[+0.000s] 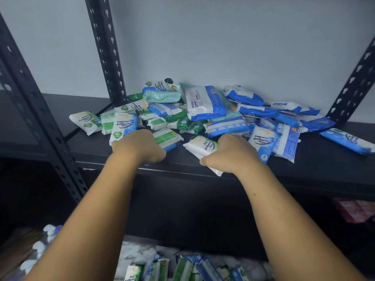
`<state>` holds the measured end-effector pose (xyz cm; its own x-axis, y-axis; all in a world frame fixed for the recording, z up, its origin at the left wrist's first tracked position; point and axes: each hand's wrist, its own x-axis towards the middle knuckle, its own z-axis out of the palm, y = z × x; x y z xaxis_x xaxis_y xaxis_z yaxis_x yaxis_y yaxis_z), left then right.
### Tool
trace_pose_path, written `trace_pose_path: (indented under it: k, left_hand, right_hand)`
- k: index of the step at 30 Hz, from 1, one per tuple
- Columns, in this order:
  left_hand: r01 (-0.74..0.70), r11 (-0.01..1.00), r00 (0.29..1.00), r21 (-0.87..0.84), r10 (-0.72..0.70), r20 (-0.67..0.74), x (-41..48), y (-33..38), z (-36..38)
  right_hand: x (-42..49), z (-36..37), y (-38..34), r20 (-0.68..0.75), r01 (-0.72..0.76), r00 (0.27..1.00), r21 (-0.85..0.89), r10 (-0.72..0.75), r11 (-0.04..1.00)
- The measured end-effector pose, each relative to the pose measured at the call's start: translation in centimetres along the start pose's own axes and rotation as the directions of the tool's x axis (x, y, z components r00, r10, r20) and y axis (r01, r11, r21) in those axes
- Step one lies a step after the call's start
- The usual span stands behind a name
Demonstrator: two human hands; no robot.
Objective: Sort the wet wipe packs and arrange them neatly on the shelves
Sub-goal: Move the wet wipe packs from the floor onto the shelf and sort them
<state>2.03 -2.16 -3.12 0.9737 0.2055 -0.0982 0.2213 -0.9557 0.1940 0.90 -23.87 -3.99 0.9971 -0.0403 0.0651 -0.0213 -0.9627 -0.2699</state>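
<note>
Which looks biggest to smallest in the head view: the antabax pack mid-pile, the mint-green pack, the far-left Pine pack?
Largest: antabax pack.
Then mint-green pack and far-left Pine pack, which look about alike; not ranked.

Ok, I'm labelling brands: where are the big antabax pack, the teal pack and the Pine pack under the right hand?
big antabax pack (205,102), head view, middle of its white panel.
teal pack (162,96), head view, middle of its side.
Pine pack (203,146), head view, printed white face.

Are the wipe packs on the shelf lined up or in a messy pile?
Messy pile: the wipe packs overlap at all angles on the shelf, none in rows.
</note>
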Motion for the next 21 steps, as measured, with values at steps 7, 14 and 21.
trace_pose_path:
  k: [7,14,21]
  left_hand:
    - [-0.008,0.998,0.997,0.069,0.013,-0.076,-3.2,-0.9,1.1]
    - [-0.211,0.952,0.923,-0.224,0.119,-0.365,-9.2,-3.5,2.8]
    - [-0.299,0.905,0.947,-0.303,0.241,-0.214,-14.2,-7.8,8.7]
  right_hand:
    - [-2.9,0.4,0.2,-0.073,0.022,0.997,0.038,-0.019,0.999]
    - [-8.3,-0.3,0.8,-0.122,0.061,0.992,0.17,-0.041,0.983]
    - [-17.4,4.9,2.9,0.087,-0.084,0.995,0.45,0.05,0.889]
